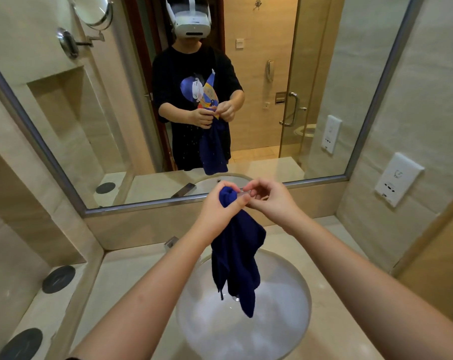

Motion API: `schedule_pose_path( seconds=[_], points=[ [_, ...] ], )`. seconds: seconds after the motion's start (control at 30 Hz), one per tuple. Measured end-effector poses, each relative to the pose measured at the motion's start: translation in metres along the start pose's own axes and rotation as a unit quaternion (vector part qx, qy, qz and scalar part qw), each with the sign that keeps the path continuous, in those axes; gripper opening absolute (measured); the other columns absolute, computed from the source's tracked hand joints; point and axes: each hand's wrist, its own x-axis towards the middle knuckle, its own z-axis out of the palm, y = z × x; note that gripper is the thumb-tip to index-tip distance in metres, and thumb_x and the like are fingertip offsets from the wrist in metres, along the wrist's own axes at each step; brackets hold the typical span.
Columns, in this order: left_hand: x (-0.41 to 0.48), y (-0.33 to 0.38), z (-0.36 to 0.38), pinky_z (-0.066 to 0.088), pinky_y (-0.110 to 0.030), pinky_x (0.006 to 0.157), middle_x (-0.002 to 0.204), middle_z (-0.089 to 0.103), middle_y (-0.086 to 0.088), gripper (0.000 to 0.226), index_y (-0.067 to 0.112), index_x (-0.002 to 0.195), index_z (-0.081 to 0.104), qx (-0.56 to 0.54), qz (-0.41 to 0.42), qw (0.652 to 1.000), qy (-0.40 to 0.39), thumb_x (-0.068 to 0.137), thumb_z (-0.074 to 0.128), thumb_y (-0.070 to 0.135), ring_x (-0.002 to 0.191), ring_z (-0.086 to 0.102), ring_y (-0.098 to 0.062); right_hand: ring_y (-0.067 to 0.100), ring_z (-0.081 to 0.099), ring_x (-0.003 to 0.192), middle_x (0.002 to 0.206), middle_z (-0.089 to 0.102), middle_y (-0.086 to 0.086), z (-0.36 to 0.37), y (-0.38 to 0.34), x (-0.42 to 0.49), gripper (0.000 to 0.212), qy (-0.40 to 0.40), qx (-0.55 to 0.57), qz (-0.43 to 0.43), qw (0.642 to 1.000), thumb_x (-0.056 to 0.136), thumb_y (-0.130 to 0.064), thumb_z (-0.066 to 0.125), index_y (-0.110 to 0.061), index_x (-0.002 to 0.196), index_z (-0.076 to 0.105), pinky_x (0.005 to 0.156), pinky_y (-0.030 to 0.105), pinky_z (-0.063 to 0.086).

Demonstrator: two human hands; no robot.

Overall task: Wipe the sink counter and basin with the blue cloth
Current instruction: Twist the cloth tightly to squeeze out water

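On a beige worktop (131, 276) with a black disc (59, 279) near its left edge, a person's left hand (217, 211) grips the bunched top of the blue cloth (235, 255), fingers curled tight round it. The rest of the cloth hangs above the white basin (285, 294). The right hand (269, 201), touching the left, curls its fingers at the cloth's top; whether they pinch it cannot be told.
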Motion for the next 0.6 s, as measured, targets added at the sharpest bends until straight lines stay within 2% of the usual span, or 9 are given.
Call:
schedule_pose_path(
  seconds=[0.07,0.13,0.2,0.23,0.33,0.43,0.5,0.6],
  points=[
    [0.002,0.002,-0.007,0.043,-0.017,0.075,0.084,0.062,0.012,0.013,0.019,0.091,0.061,-0.016,0.001,1.000,0.012,0.086,0.069,0.028,0.079,0.057,0.002,0.011,0.058,0.101,0.111,0.061,-0.001,-0.001,0.010,0.000,0.039,-0.053,0.060,0.024,0.997,0.080,-0.016,0.074,-0.020,0.116,0.061,0.089,0.030,0.051],
    [0.005,0.007,-0.013,0.044,-0.015,0.076,0.085,0.065,0.012,0.007,0.020,0.088,0.063,-0.009,0.018,1.000,0.004,0.086,0.069,0.022,0.084,0.060,-0.001,0.013,0.053,0.122,0.130,0.056,0.000,0.003,0.018,0.000,0.063,-0.155,0.135,0.056,0.977,0.071,-0.021,0.075,-0.022,0.131,0.052,0.103,0.038,0.045],
    [0.008,0.014,-0.018,0.048,-0.013,0.075,0.088,0.066,0.011,0.006,0.021,0.089,0.065,0.019,0.045,0.999,-0.011,0.086,0.069,0.018,0.088,0.061,-0.001,0.016,0.052,0.127,0.138,0.053,0.000,0.012,0.019,0.000,0.075,-0.244,0.171,0.079,0.951,0.074,-0.021,0.077,-0.025,0.140,0.043,0.106,0.040,0.043],
    [0.010,0.017,-0.020,0.050,-0.014,0.076,0.089,0.066,0.010,0.007,0.021,0.089,0.065,0.030,0.059,0.998,-0.012,0.085,0.069,0.017,0.088,0.062,-0.002,0.016,0.055,0.125,0.136,0.055,-0.001,0.016,0.016,0.000,0.075,-0.262,0.158,0.079,0.949,0.076,-0.019,0.078,-0.028,0.141,0.041,0.104,0.038,0.045],
    [0.014,0.022,-0.023,0.053,-0.022,0.081,0.090,0.068,0.008,0.008,0.020,0.089,0.065,0.042,0.080,0.996,-0.010,0.084,0.070,0.016,0.091,0.064,-0.005,0.012,0.061,0.112,0.121,0.063,-0.007,0.035,0.003,0.001,0.072,-0.221,0.111,0.066,0.967,0.077,-0.012,0.080,-0.030,0.135,0.042,0.093,0.024,0.050],
    [0.016,0.021,-0.024,0.052,-0.030,0.088,0.096,0.071,0.004,0.009,0.018,0.089,0.064,-0.001,0.072,0.997,0.007,0.083,0.071,0.014,0.096,0.067,-0.010,0.009,0.063,0.106,0.114,0.066,-0.004,0.051,-0.005,0.004,0.068,-0.146,0.102,0.043,0.983,0.075,-0.007,0.081,-0.023,0.131,0.047,0.091,0.023,0.051],
    [0.016,0.019,-0.026,0.052,-0.027,0.086,0.096,0.070,0.005,0.014,0.019,0.092,0.062,-0.003,0.069,0.997,0.037,0.083,0.072,0.015,0.094,0.066,-0.007,0.003,0.062,0.103,0.111,0.066,-0.011,0.057,-0.004,0.006,0.068,-0.106,0.062,0.028,0.992,0.074,-0.015,0.082,-0.027,0.132,0.046,0.090,0.024,0.051],
    [0.018,0.012,-0.027,0.054,-0.028,0.081,0.095,0.067,0.005,0.023,0.028,0.101,0.064,-0.015,0.043,0.996,0.076,0.082,0.074,0.020,0.090,0.064,-0.011,0.002,0.063,0.092,0.099,0.066,-0.017,0.059,0.001,0.006,0.055,-0.047,-0.061,0.014,0.997,0.074,-0.031,0.077,-0.034,0.122,0.052,0.076,0.023,0.050]
  ],
)
